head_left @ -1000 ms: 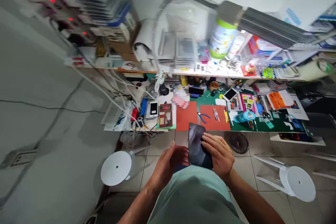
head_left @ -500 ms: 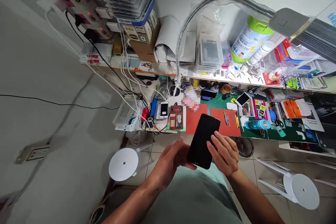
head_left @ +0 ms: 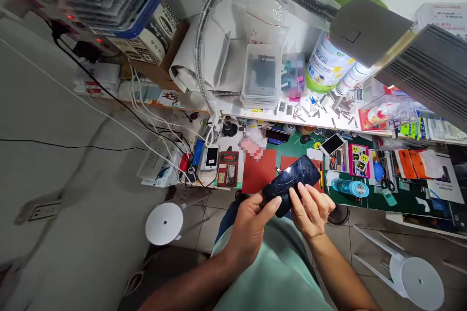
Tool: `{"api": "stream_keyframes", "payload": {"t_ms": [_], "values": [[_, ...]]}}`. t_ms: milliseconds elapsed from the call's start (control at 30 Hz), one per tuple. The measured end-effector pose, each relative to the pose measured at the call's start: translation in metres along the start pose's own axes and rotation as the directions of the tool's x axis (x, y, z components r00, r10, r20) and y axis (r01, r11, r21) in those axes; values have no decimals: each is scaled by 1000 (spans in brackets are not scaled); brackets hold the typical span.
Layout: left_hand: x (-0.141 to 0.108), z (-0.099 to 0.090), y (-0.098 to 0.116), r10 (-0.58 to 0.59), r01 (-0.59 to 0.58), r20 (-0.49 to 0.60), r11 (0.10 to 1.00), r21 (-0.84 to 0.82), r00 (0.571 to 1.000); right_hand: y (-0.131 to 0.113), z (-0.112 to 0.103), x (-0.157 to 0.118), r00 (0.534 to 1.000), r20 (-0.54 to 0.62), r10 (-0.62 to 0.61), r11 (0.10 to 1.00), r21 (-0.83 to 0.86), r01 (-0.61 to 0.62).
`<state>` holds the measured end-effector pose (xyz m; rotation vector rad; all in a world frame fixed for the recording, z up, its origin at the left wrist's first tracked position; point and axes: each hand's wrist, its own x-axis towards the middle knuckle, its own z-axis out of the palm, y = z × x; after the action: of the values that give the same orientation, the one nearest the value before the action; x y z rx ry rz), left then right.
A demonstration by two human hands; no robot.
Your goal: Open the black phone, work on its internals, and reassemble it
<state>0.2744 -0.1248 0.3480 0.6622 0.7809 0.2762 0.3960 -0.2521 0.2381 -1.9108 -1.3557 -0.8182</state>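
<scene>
A black smartphone (head_left: 288, 182) is tilted in front of me, above the near edge of the workbench. Thin pale lines and reflections show on its dark face; its back is hidden. My left hand (head_left: 253, 218) grips the phone's lower left end, thumb pressed on the face and fingers behind. My right hand (head_left: 310, 211) holds the right part, its bent fingers resting on the face and its thumb out of sight. Beyond the phone lie red mats (head_left: 259, 171) and a small metal tool tip (head_left: 278, 170), partly covered by the phone.
A white phone (head_left: 211, 157) and a red-brown device with a lit display (head_left: 228, 169) lie left. To the right are a blue bottle (head_left: 350, 187), scissors (head_left: 387, 183) and a tool box (head_left: 337, 158). A lamp (head_left: 372, 34) overhangs the shelf (head_left: 328, 121). Stools (head_left: 164, 223) stand below.
The smartphone has turned from nearly upright to a more sideways slant, and its face now catches light. My left hand has closed on its end, thumb on top. My view has shifted nearer the bench.
</scene>
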Motion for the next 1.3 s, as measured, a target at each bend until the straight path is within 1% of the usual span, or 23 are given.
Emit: {"api": "stream_keyframes", "payload": {"t_ms": [100, 200, 267, 400, 467, 533, 567, 600, 667, 700, 733, 767, 800, 833, 867, 900, 933, 967, 1000, 1067, 1133, 1233, 1300], "values": [[9, 9, 2, 16, -16, -48, 1000, 6, 999, 0, 3, 3, 1000, -20, 23, 1000, 10, -22], [15, 11, 4, 25, -22, -97, 999, 33, 995, -3, 5, 2, 997, -19, 75, 997, 31, -74], [17, 8, 5, 23, -17, -110, 998, 57, 994, -5, 5, 4, 996, -22, 82, 996, 30, -81], [19, -1, 8, 32, -14, -120, 989, 145, 992, -4, 8, 13, 997, -58, 46, 999, -6, -47], [19, -5, 9, 44, -17, -125, 978, 206, 991, -3, 11, 17, 995, -96, 34, 999, -21, -36], [19, -9, 12, 61, -28, -121, 968, 251, 991, -3, 11, 19, 988, -157, 7, 1000, -26, -11], [19, -10, 15, 73, -38, -119, 961, 274, 990, -4, 9, 21, 983, -182, 1, 1000, -13, -4], [19, -11, 18, 89, -50, -116, 951, 304, 989, -4, 5, 22, 983, -183, 10, 1000, 18, -7], [18, -13, 27, 120, -67, -109, 915, 397, 987, -6, -10, 30, 991, -113, 75, 988, 140, -59], [18, -15, 33, 129, -67, -104, 885, 460, 986, -6, -19, 36, 989, -51, 135, 966, 227, -121], [17, -17, 38, 132, -62, -98, 850, 524, 986, -6, -29, 45, 978, 30, 208, 923, 324, -207], [16, -19, 44, 129, -52, -92, 813, 581, 987, -5, -37, 56, 952, 119, 282, 855, 420, -306], [16, -21, 49, 122, -42, -86, 778, 627, 989, -3, -44, 68, 902, 233, 364, 752, 498, -432], [15, -23, 54, 111, -31, -79, 747, 664, 991, -1, -48, 81, 832, 364, 419, 627, 547, -555], [14, -25, 57, 97, -23, -69, 724, 690, 993, 2, -49, 94, 749, 499, 436, 499, 559, -662], [14, -27, 60, 82, -18, -57, 706, 708, 995, 5, -47, 105, 667, 619, 415, 391, 541, -745], [14, -29, 62, 64, -15, -40, 692, 721, 997, 7, -43, 115, 595, 716, 365, 298, 515, -803], [14, -30, 63, 46, -15, -23, 680, 733, 999, 10, -38, 122, 535, 785, 312, 220, 488, -844], [13, -32, 63, 32, -14, -9, 669, 743, 999, 11, -32, 128, 489, 831, 263, 157, 463, -872], [13, -34, 63, 16, -13, 4, 648, 762, 1000, 12, -22, 132, 429, 879, 206, 61, 426, -903], [13, -35, 62, 6, -11, 9, 626, 780, 1000, 10, -16, 131, 393, 900, 190, 4, 399, -917], [13, -35, 61, -5, -9, 15, 608, 794, 1000, 8, -13, 128, 348, 920, 181, -51, 362, -931], [13, -34, 61, -4, -12, 17, 607, 795, 1000, 8, -13, 128, 320, 931, 176, -69, 336, -939]]}}
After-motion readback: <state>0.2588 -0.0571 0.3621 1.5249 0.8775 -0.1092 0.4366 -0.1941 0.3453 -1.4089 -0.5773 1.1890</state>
